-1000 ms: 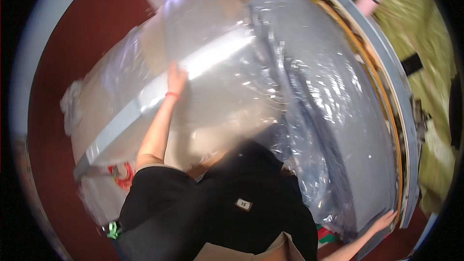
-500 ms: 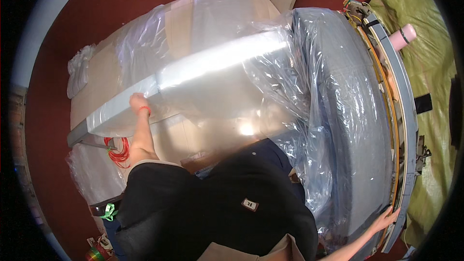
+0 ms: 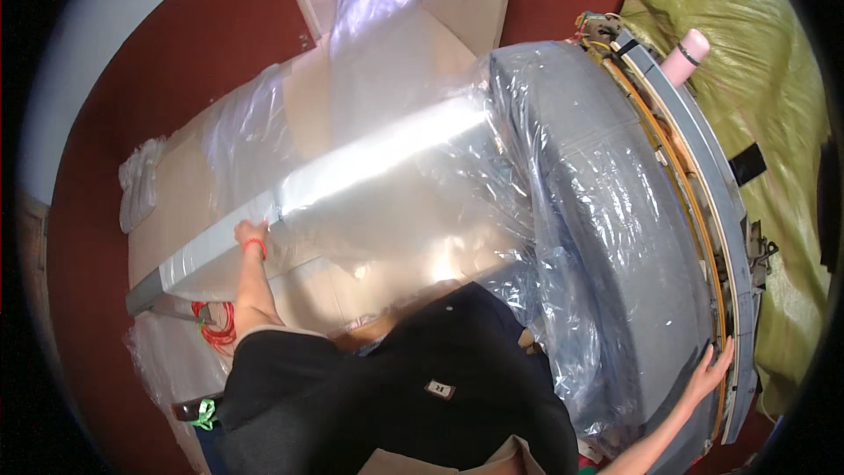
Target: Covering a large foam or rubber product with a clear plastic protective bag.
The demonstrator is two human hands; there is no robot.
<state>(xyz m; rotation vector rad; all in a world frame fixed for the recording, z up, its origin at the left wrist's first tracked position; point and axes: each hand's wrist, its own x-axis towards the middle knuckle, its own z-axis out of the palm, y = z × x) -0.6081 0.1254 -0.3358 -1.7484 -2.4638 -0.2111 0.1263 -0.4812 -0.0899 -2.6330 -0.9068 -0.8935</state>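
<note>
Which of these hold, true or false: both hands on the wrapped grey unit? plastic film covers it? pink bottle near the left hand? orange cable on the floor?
1. Both hands touch the grey unit. True: left hand on its long grey beam, right hand on its round rim.
2. Clear plastic film covers it. True.
3. The pink bottle stands by the left hand. False: it is at the upper right, on the rim's far end.
4. The cable is blue. False: orange.

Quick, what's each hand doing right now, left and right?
Left hand: on the long grey beam under clear plastic sheet; grip cannot be told.
Right hand: open, flat against the big grey curved unit's rim.
</note>
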